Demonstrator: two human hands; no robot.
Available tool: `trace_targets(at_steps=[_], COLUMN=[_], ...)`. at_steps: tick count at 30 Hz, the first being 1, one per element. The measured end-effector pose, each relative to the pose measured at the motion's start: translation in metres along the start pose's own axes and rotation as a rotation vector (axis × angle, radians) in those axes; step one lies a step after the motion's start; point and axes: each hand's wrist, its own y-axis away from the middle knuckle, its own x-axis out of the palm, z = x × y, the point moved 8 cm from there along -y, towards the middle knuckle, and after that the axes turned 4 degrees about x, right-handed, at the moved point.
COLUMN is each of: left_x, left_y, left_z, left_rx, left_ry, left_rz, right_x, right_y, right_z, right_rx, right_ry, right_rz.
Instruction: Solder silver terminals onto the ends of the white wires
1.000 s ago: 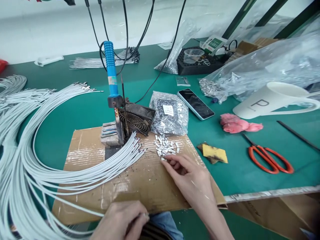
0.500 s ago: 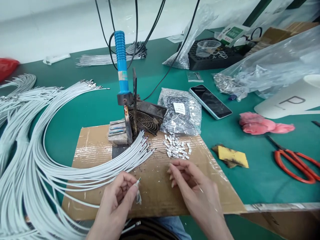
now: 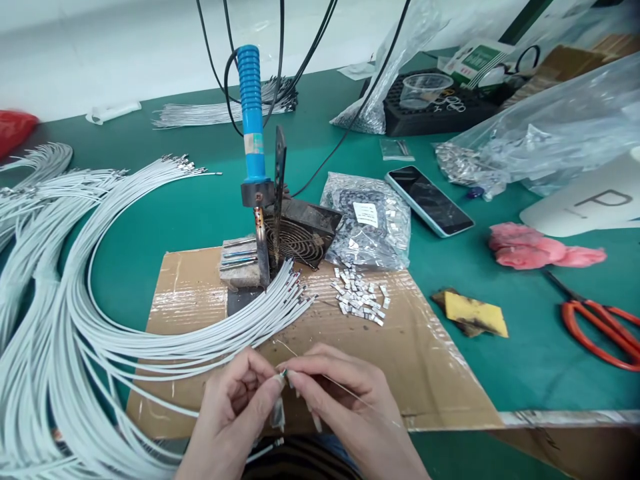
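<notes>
Low over the cardboard, my left hand (image 3: 240, 407) pinches the end of a white cable (image 3: 277, 415), with a bit of green wire (image 3: 284, 373) showing at the fingertips. My right hand (image 3: 345, 400) meets it there, thumb and forefinger pressed together at the green tip. A thin solder wire (image 3: 357, 398) runs through my right hand; its free end shows past the forefinger. Just beyond lies a fanned bundle of white cables (image 3: 240, 327) with dark-tipped ends. Several small white connector pieces (image 3: 361, 297) are scattered to the right of those ends. My fingers hide the exact contact point.
A blue-handled soldering iron (image 3: 251, 113) stands upright beside a dark fan (image 3: 300, 233) at the cardboard's (image 3: 425, 373) back edge. A bag of parts (image 3: 370, 220), a phone (image 3: 430, 200), a yellow sponge (image 3: 475, 313) and red-handled scissors (image 3: 595, 333) lie to the right.
My right hand has moved left and closed its fingertips at the cable end in my left hand. The view has shifted slightly.
</notes>
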Motion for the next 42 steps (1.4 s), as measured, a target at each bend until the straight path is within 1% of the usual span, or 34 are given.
trace_targets(at_steps=[5,8,10,13,14,16,19,23,26,29,31,33,35,36,38,40,41,42], left_x=[0.001,0.001,0.001,0.001,0.0,0.0,0.0,-0.001,-0.001,0.0,0.0,-0.001,0.0,0.001,0.003,0.004,0.003,0.002], left_y=[0.0,0.0,-0.001,-0.001,0.0,0.0,0.002,0.003,0.005,0.008,0.01,0.011,0.01,0.009,0.007,0.005,0.005,0.004], left_z=[-0.002,-0.003,-0.002,-0.002,-0.001,0.0,0.0,0.001,0.002,0.004,0.006,0.01,0.012,0.014,0.013,0.008,0.005,0.002], left_rx=[0.025,0.026,0.024,0.024,0.021,0.02,0.029,0.018,0.069,0.166,0.213,0.221,0.198,0.175,0.134,0.109,0.101,0.095], left_ry=[0.005,-0.007,-0.005,-0.002,-0.009,-0.046,-0.123,-0.219,-0.304,-0.354,-0.366,-0.345,-0.255,-0.183,-0.034,0.047,0.054,0.048], left_rz=[-0.008,-0.027,-0.035,-0.04,-0.039,-0.021,0.018,0.017,-0.016,-0.056,-0.094,-0.139,-0.156,-0.154,-0.148,-0.158,-0.172,-0.191], right_x=[-0.002,-0.002,-0.002,0.003,0.004,0.005,0.001,-0.005,-0.008,-0.004,-0.001,0.001,0.006,0.008,0.01,0.01,0.009,0.007], right_y=[0.0,0.0,0.001,0.004,0.006,0.007,0.009,0.009,0.01,0.014,0.019,0.024,0.028,0.029,0.032,0.035,0.034,0.031], right_z=[0.002,0.002,-0.004,-0.018,-0.02,-0.02,-0.016,-0.003,0.001,-0.005,-0.011,-0.012,-0.011,-0.006,0.011,0.028,0.033,0.035], right_rx=[0.004,0.017,0.114,0.35,0.407,0.448,0.454,0.37,0.343,0.339,0.295,0.191,0.095,0.013,-0.188,-0.369,-0.41,-0.394], right_ry=[0.016,0.008,-0.075,-0.222,-0.241,-0.228,-0.169,-0.008,0.057,0.023,-0.014,0.007,0.052,0.093,0.185,0.273,0.3,0.3], right_rz=[0.01,-0.01,-0.032,-0.032,-0.029,-0.024,-0.042,-0.044,-0.049,-0.112,-0.208,-0.346,-0.409,-0.427,-0.449,-0.449,-0.43,-0.392])
